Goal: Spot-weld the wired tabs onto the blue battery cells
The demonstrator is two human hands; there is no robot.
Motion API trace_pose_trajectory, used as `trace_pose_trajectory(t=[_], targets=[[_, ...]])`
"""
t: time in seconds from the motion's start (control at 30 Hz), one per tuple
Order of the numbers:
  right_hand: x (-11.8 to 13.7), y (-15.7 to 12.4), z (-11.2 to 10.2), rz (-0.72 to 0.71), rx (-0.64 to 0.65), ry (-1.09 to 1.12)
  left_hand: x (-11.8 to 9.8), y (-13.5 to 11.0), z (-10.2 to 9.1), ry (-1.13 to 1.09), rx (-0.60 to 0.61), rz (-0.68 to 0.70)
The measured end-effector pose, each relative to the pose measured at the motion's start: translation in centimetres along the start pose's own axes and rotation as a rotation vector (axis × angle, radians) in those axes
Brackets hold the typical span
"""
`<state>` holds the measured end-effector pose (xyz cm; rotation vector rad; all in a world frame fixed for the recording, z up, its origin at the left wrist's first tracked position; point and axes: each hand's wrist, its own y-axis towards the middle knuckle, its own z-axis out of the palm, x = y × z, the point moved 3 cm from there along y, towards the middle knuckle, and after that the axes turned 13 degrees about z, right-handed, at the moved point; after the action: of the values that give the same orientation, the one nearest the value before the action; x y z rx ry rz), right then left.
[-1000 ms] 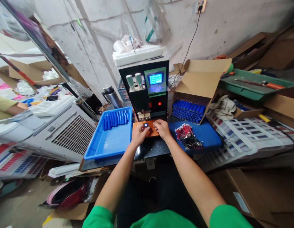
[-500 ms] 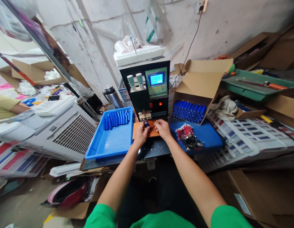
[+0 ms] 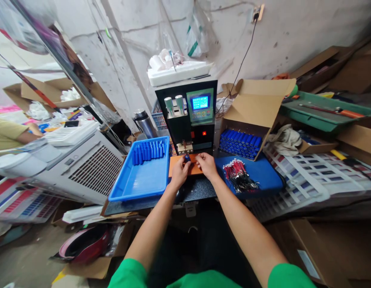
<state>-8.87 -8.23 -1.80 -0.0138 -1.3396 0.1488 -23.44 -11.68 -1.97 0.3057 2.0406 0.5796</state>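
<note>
My left hand is closed round a blue cylindrical battery cell, held end-on just in front of the electrodes of a black spot welder. Close beside it, my right hand pinches its fingertips together; whatever is between them is too small to make out. Both hands are over an orange board. To the right lies a bundle of red and black wire leads with white ends. A blue tray on the left holds several blue cells along its far side.
An open cardboard box packed with blue cells stands right of the welder. A steel flask is behind the tray. A power cord runs up the wall to a socket. At far left, a person's arm reaches across another work surface.
The camera view has shifted slightly, so the bench appears a little further right. Both hands keep nearly the same pose at the electrodes, with the cell still in the left.
</note>
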Motion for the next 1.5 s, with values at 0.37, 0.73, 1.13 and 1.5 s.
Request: trace_pose_trajectory(t=[0.37,0.73,1.13,1.5], targets=[[0.7,-0.3,1.6,-0.023,0.048,0.082,-0.5,0.0,-0.2,0.126,0.012,0.021],[0.1,0.4,2.4,-0.124,0.011,-0.082,-0.4,-0.2,-0.3,0.16,0.011,-0.008],[-0.2,0.9,2.2,-0.199,-0.039,-0.26,-0.7,-0.2,-0.3,0.135,0.021,-0.005],[0.3,0.8,2.2,-0.167,0.03,-0.211,-0.5,-0.2,-0.3,0.149,0.013,0.025]])
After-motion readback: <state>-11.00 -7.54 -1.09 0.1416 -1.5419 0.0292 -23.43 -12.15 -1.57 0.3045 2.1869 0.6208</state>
